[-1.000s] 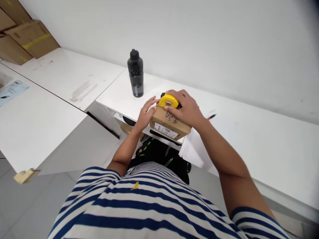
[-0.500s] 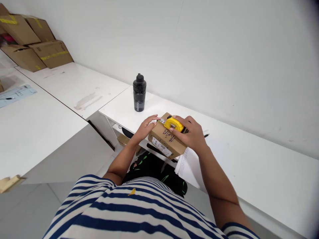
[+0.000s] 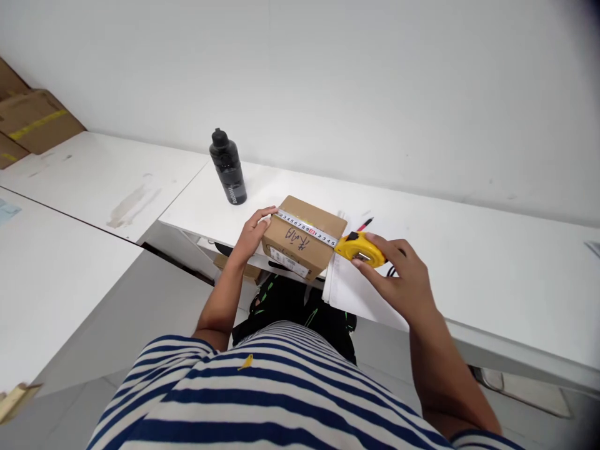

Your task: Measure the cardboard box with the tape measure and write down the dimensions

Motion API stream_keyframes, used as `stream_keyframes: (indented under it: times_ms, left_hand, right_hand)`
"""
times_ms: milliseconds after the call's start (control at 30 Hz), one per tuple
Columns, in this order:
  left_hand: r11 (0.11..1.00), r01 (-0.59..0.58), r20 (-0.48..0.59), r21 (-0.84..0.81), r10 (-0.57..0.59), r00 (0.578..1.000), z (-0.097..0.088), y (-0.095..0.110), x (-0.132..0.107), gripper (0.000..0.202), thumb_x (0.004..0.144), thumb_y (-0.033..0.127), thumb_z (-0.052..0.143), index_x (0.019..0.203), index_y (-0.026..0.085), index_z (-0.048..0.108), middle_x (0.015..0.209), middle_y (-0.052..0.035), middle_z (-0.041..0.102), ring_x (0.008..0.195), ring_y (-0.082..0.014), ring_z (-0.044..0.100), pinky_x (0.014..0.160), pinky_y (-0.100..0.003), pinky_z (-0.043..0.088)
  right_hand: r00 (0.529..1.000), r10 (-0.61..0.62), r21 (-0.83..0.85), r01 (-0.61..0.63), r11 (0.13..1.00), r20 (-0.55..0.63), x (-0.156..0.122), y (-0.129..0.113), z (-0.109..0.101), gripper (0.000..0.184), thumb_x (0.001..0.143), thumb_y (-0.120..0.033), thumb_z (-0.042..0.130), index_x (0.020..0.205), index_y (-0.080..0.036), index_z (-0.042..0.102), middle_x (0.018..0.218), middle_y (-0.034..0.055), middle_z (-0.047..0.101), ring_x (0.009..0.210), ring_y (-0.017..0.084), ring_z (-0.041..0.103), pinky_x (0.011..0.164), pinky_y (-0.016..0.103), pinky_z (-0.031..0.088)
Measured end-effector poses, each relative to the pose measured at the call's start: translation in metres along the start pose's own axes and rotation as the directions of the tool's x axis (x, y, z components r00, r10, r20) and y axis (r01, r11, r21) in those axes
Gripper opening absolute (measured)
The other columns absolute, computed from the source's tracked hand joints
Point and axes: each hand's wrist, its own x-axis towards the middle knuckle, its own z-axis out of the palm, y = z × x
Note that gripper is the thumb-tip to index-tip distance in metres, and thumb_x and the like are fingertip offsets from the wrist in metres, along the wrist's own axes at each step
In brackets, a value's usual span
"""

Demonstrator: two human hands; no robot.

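Observation:
A small brown cardboard box [image 3: 300, 249] with handwriting and a white label [image 3: 289, 262] rests near the desk's front edge. Across its top lies the numbered white blade [image 3: 309, 229] of a tape measure. My left hand [image 3: 252, 236] is closed at the box's left edge, its fingertips covering the blade's end. At the right side of the box, my right hand [image 3: 404, 275] grips the yellow tape measure case [image 3: 364, 249] between thumb and fingers. The blade runs straight from the case to my left fingers.
A dark water bottle [image 3: 228, 169] stands behind and left of the box. Paper sheets [image 3: 359, 289] lie under my right hand, and a red and black pen [image 3: 365, 224] lies behind the case. Larger cartons [image 3: 44, 122] are stacked against the wall at far left.
My right hand has moved right with the tape measure case, drawing the blade out across the box top. My left hand stays at the box's left edge. The view has shifted right.

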Motion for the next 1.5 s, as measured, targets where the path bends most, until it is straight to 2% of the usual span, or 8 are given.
stream_keyframes:
  times_ms: [67,200,300,700,967,1100,1500]
  left_hand:
    - [1.0,0.006,0.0,-0.002,-0.006,1.0,0.0,-0.001,0.001,0.039,0.094,0.036,0.058,0.127,0.024,0.076,0.151,-0.0078,0.069,0.149,-0.029,0.058,0.131,-0.051,0.039]
    - [1.0,0.02,-0.005,-0.014,-0.02,1.0,-0.001,0.001,0.0,0.039,0.094,0.037,0.058,0.126,0.023,0.076,0.149,-0.0077,0.071,0.147,-0.028,0.06,0.129,-0.049,0.042]
    - [1.0,0.024,-0.016,-0.006,-0.024,1.0,-0.001,0.003,-0.002,0.039,0.094,0.038,0.058,0.126,0.024,0.076,0.148,-0.0067,0.071,0.145,-0.0271,0.061,0.127,-0.047,0.044]
    - [0.998,0.051,-0.029,-0.029,-0.052,0.998,0.002,0.002,-0.003,0.046,0.094,0.053,0.061,0.126,0.023,0.075,0.144,-0.0083,0.073,0.138,-0.0291,0.065,0.122,-0.047,0.048]
    - [1.0,0.008,-0.008,-0.017,-0.009,1.0,0.002,0.004,-0.004,0.048,0.095,0.057,0.063,0.126,0.023,0.075,0.142,-0.0088,0.074,0.14,-0.0288,0.064,0.123,-0.045,0.047]
    - [0.999,0.026,-0.004,-0.022,-0.027,1.0,0.004,0.002,-0.003,0.051,0.096,0.061,0.061,0.126,0.023,0.075,0.145,-0.0095,0.072,0.142,-0.0293,0.063,0.123,-0.045,0.047]
    - [1.0,0.019,0.014,-0.009,-0.019,1.0,0.004,0.004,-0.003,0.05,0.097,0.061,0.057,0.128,0.024,0.073,0.144,-0.0089,0.071,0.141,-0.0289,0.062,0.121,-0.044,0.048]
  right_hand:
    - [1.0,0.005,-0.038,-0.006,0.999,-0.019,-0.003,0.0,0.005,0.046,0.097,-0.035,0.075,0.142,-0.031,0.068,0.097,0.0034,0.064,0.075,0.016,0.066,0.059,0.028,0.053]
    - [0.999,0.039,-0.121,-0.036,0.992,0.021,-0.005,0.003,0.005,0.042,0.098,-0.04,0.073,0.139,-0.03,0.069,0.103,0.0048,0.068,0.073,0.016,0.065,0.058,0.028,0.052]
    - [0.997,0.073,-0.124,-0.069,0.99,0.02,-0.006,0.004,0.005,0.042,0.098,-0.041,0.073,0.139,-0.03,0.069,0.104,0.004,0.069,0.069,0.014,0.063,0.056,0.027,0.051]
    - [0.998,0.043,-0.111,-0.048,0.993,-0.047,-0.014,0.004,0.014,0.044,0.097,-0.038,0.073,0.14,-0.032,0.066,0.104,0.0055,0.066,0.073,0.017,0.066,0.055,0.028,0.052]
    - [0.994,0.029,-0.035,-0.033,0.999,-0.101,-0.021,0.004,0.02,0.057,0.095,-0.032,0.077,0.149,-0.034,0.059,0.112,0.0081,0.064,0.091,0.022,0.071,0.071,0.034,0.061]
    - [0.993,0.03,-0.017,-0.033,0.999,-0.112,-0.023,0.004,0.022,0.062,0.094,-0.03,0.078,0.152,-0.035,0.057,0.113,0.0082,0.064,0.093,0.023,0.071,0.072,0.036,0.061]
    - [0.989,0.037,0.015,-0.036,0.999,-0.143,-0.027,0.006,0.03,0.059,0.093,-0.029,0.077,0.149,-0.034,0.058,0.117,0.01,0.064,0.098,0.025,0.07,0.079,0.042,0.064]
